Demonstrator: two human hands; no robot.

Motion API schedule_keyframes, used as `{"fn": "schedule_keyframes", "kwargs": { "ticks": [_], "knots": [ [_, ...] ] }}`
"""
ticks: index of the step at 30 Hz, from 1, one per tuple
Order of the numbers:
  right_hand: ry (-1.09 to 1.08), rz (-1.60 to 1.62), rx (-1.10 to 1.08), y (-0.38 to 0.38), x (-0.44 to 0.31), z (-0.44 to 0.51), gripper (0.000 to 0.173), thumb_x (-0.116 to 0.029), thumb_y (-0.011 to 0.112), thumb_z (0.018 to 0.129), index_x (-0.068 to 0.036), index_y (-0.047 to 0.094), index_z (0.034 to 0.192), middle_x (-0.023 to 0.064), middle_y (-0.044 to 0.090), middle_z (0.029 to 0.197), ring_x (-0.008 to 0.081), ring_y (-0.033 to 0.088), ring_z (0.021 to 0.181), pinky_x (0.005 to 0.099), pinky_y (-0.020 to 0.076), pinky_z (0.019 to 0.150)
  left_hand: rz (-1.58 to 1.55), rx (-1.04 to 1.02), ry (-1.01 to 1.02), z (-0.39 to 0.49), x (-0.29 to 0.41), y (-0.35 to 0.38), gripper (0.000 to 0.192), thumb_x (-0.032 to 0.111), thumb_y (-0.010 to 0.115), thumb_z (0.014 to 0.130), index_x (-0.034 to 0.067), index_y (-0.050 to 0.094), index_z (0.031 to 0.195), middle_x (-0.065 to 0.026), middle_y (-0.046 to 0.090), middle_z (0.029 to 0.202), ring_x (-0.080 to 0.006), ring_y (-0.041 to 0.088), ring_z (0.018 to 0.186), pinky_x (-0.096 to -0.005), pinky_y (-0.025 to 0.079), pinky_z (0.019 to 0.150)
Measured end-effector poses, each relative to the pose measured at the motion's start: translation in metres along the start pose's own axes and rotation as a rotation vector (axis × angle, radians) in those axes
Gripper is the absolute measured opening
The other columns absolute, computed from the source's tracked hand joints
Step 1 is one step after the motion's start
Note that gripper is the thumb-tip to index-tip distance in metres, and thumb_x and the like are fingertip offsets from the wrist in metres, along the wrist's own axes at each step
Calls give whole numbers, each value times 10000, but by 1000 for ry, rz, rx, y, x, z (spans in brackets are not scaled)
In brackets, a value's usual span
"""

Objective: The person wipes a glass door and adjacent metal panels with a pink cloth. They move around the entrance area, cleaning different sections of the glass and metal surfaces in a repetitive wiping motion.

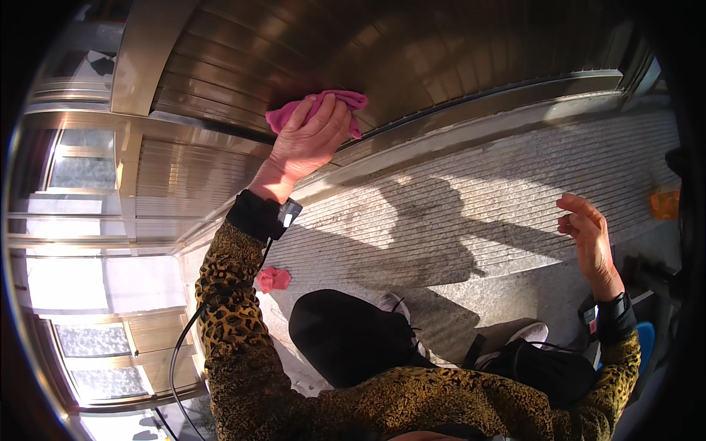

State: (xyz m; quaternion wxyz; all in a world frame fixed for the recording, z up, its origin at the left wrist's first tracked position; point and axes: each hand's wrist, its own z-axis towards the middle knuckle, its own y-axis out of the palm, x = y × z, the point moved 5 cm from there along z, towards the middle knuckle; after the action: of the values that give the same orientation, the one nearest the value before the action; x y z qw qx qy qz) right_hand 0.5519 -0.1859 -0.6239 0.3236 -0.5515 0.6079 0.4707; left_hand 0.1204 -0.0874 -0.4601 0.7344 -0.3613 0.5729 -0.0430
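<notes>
A bunched pink cloth (287, 116) lies under my left hand (311, 132), whose fingers press it against the lower part of a brown ribbed metal door panel (397, 66). The cloth sits just above the panel's bottom rail (496, 107). Off to the right, my right hand (587, 234) hangs over the floor with its fingers loosely curled and apart, holding nothing. A second, smaller pink cloth (273, 279) rests on the floor below my left forearm.
Grooved stone paving (513, 193) runs along the door sill. Beside my right arm are a blue object (644, 344), partly hidden, and an orange item (666, 202) at the rim. Metal-framed panels with windows (83, 160) stand at left. A black cable (175, 353) hangs by my left sleeve.
</notes>
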Motion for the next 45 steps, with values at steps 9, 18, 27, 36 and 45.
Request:
{"fn": "schedule_keyframes", "kwargs": {
  "ticks": [9,18,27,36,45],
  "knots": [
    [10,12,38,-10,0,-5,383,-170,510,866,-16,619,1199,71,627,1169,138,579,930,319,464,883,65,-109,127,-18,72,50,410,236,617,721,92,647,1103,-34,599,1147,-223,521,1189,-427,398,1075],
    [3,13,16,-2,3,-1,386,-161,508,877,-23,613,1222,70,634,1169,132,580,921,311,465,871,150,-54,109,-24,-15,-15,363,231,607,751,94,668,1082,-59,607,1217,-239,533,1227,-457,383,1088],
    [42,12,13,-2,11,8,378,-152,504,882,-9,608,1217,77,636,1165,133,585,909,307,468,864,75,-158,115,-49,15,17,396,202,613,717,75,675,1087,-68,608,1166,-243,549,1197,-435,393,1091],
    [40,11,14,-5,14,1,388,-139,510,876,-13,606,1231,84,637,1158,135,587,903,301,478,840,120,-214,269,-49,49,41,381,216,619,692,97,640,1053,-46,610,1143,-223,562,1167,-407,413,1077],
    [53,-3,-3,0,19,7,390,-159,523,872,-27,614,1227,76,641,1144,130,583,889,303,476,841,109,-156,-94,-74,-80,-54,407,202,623,692,43,659,1064,-104,598,1200,-285,544,1185,-490,418,1035]
  ]
}}
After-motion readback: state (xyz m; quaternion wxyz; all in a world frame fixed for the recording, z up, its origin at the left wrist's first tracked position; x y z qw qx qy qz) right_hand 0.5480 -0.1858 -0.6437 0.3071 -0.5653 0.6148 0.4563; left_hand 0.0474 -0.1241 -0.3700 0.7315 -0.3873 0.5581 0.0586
